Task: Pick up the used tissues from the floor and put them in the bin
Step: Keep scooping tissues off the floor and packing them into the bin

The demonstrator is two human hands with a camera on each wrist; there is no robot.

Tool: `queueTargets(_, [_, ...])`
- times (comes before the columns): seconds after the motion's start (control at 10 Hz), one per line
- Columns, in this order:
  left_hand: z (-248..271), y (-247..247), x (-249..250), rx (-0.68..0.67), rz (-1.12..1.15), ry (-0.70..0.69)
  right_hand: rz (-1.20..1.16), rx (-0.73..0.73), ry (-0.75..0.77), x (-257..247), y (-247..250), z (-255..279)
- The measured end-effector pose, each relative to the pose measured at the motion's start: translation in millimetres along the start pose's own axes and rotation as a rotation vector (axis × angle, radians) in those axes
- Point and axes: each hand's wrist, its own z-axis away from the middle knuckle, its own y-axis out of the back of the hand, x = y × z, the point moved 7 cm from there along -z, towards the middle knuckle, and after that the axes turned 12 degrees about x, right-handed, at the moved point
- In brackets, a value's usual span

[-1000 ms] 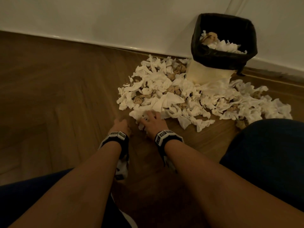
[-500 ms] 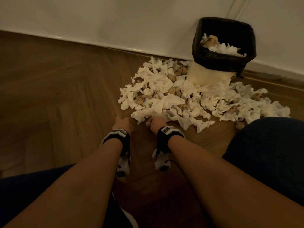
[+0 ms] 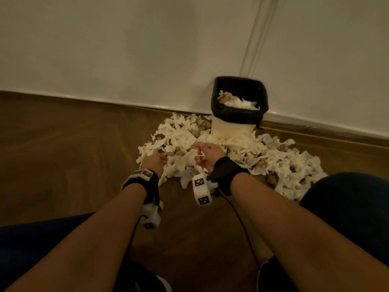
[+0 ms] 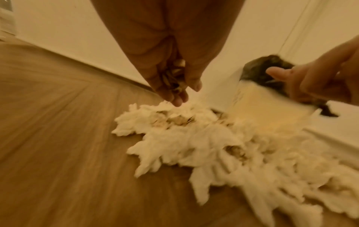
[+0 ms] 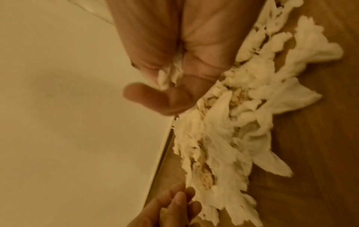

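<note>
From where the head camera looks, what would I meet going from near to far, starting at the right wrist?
Black wrist strap → right hand gripping a white tissue → tissue pile on the wooden floor → bin with black liner → white wall.

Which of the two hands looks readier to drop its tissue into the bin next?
Probably the right hand: it already grips a white tissue and sits nearer the black-lined bin. The left hand holds a brownish wad but is farther away.
</note>
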Motion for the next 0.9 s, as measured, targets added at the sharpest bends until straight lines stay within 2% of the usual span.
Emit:
queueTargets(0.1, [1.9,15.1,46.6,0.064,0.162,-0.014,-0.001,-0.028,0.095,-38.8,23.6,17.7])
queueTargets(0.2, [1.9,28.8,97.3,0.105,0.252,-0.048,0.11,0.05,0.277,-90.4,54.3,27.5])
queueTargets(0.3, [0.5,36.9,147.3,0.142,0.316,-0.103,0.173,0.193,0.371,-138.0,90.2,28.2])
queueTargets(0.4, [0.7,42.5,195.5,0.181,0.414,-0.199,0.156,0.215,0.363,-172.3,120.5,19.8])
queueTargets(0.5, [-4.3,42.4,230.6,0.168,0.408,-0.271,0.481,0.205,0.458,-193.2,137.6,9.1])
queueTargets(0.6, [-22.2,35.4,251.1,0.195,0.299,-0.307,0.793,0.256,0.533,-199.3,146.3,-12.1])
queueTargets(0.7, [-41.1,23.8,265.4,0.187,0.247,-0.371,0.867,0.316,0.665,-209.1,141.3,-28.3])
queueTargets(0.8, [-52.0,14.7,272.2,0.169,0.247,-0.418,0.656,0.33,0.7,-215.8,137.1,-44.1])
queueTargets(0.9, [-66.9,9.8,277.4,0.219,0.297,-0.436,0.535,0.44,0.676,-222.2,142.4,-63.8])
